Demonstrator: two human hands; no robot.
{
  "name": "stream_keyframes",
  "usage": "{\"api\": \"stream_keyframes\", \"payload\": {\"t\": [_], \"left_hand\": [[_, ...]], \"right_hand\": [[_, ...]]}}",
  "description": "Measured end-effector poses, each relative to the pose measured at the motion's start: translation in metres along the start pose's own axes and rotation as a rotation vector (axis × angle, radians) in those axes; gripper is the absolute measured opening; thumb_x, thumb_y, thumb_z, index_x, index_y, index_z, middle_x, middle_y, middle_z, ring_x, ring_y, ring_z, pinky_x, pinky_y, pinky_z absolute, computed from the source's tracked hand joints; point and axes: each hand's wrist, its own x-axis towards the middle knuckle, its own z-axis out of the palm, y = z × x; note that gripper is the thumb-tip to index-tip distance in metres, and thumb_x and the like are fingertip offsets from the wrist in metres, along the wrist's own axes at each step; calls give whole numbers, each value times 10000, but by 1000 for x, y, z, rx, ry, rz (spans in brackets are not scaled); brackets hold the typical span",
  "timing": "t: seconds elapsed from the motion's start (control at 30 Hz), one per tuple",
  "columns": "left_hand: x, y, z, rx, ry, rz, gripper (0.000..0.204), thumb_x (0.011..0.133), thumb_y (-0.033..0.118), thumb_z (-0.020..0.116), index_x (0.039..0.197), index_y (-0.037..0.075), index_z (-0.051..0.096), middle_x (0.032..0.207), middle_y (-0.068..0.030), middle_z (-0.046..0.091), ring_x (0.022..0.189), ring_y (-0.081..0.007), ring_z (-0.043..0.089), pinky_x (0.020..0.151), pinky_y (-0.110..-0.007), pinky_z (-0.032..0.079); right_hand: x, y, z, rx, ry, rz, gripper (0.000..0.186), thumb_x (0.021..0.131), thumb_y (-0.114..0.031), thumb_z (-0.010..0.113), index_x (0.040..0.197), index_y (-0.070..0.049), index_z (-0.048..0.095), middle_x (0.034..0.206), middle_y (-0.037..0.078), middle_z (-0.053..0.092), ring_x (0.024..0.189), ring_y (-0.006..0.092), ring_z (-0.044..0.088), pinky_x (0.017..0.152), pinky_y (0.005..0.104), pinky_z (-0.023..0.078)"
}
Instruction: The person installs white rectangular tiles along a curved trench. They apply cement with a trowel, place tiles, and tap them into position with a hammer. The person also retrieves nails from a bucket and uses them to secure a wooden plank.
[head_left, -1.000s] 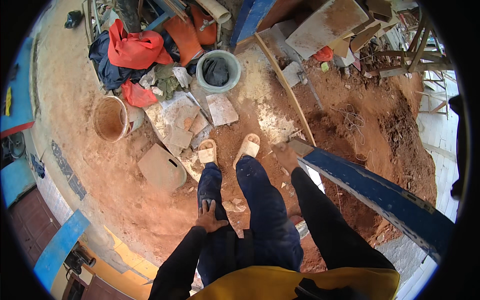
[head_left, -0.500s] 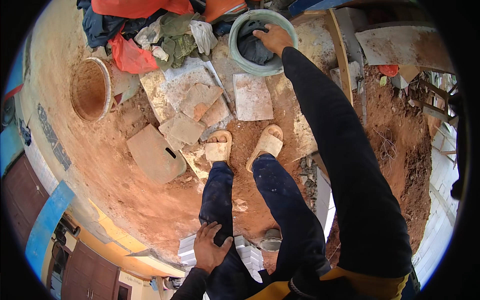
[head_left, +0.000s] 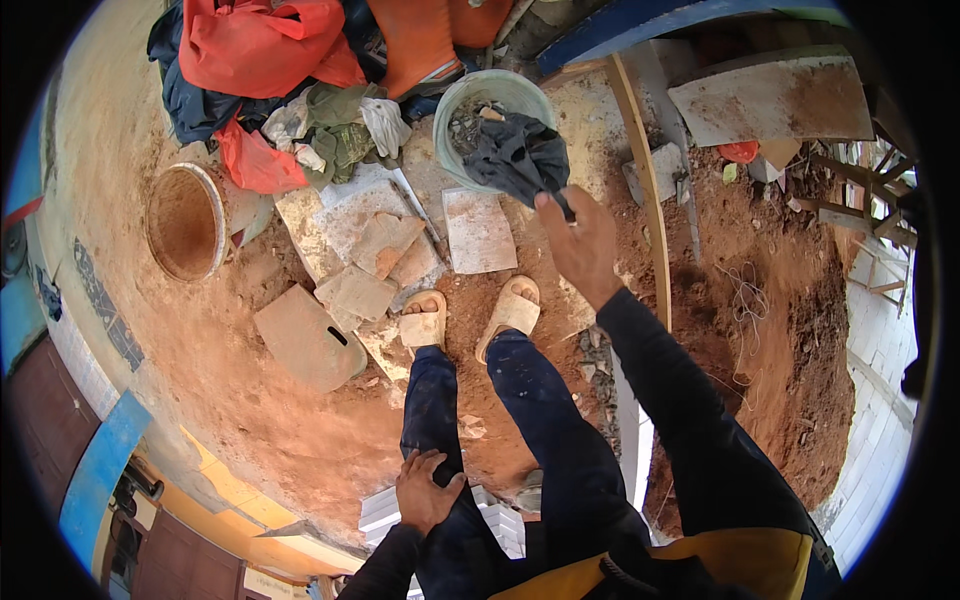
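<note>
My right hand (head_left: 580, 245) pinches the near end of a dark grey cloth (head_left: 518, 155), which hangs partly over the rim of a pale green bucket (head_left: 447, 120). Inside the bucket, rubble-like grey bits (head_left: 466, 122) show beside the cloth. My left hand (head_left: 428, 490) rests on my left thigh, fingers spread, holding nothing. A flat whitish tile (head_left: 480, 231) lies on the ground just below the bucket.
Broken slabs (head_left: 375, 265) lie before my sandalled feet. To the left are an overturned dusty bucket (head_left: 187, 222) and a board with a slot (head_left: 310, 340). Red bags (head_left: 262, 50) and clothes pile up at the far left. A wooden plank (head_left: 643, 180) stands right of the bucket.
My right hand has come out of the bucket toward me, drawing the dark cloth up and over the rim. The bucket appears lower in view. My left hand stays on the thigh.
</note>
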Motion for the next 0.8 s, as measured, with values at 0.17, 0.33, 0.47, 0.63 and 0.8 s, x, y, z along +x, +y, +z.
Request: {"api": "stream_keyframes", "payload": {"t": [0.17, 0.33, 0.47, 0.63, 0.8], "left_hand": [[1, 1, -2, 46, -40, 3, 530, 834, 421, 837, 1257, 109, 766, 1411, -97, 700, 1445, -391, 522, 1206, -503, 414], [4, -1, -4, 78, -58, 24, 523, 832, 415, 839, 1248, 106, 766, 1391, -101, 710, 1438, -386, 528, 1207, -496, 414], [3, -3, -4, 66, -53, 42, 521, 832, 403, 847, 1247, 100, 768, 1391, -111, 709, 1440, -386, 523, 1216, -492, 406], [5, -1, -6, 57, -84, 16, 537, 838, 403, 854, 1257, 78, 768, 1410, -132, 696, 1454, -397, 502, 1241, -485, 380], [7, 5, -9, 58, -92, 20, 523, 839, 398, 847, 1248, 81, 768, 1409, -132, 695, 1453, -397, 507, 1230, -492, 391]], "right_hand": [[-50, -4, 5, 210, 89, -54, 300, 1003, -233, 725, 851, -16, 585, 739, 161, 556, 652, 372, 569, 616, 455, 460], [-46, 18, 49, 263, -35, 119, 282, 996, -221, 725, 863, -17, 584, 779, 201, 598, 698, 427, 600, 636, 467, 469], [-81, 44, 69, 208, -33, 56, 309, 1001, -230, 712, 849, -10, 557, 806, 222, 624, 761, 445, 633, 662, 492, 484], [-129, 100, 93, 82, -139, 223, 338, 1018, -334, 690, 925, -18, 616, 847, 216, 644, 761, 434, 640, 699, 509, 506], [-137, 129, 112, -27, -99, 262, 396, 1028, -417, 674, 1124, -33, 655, 1090, 211, 681, 977, 433, 646, 873, 539, 506]]}}
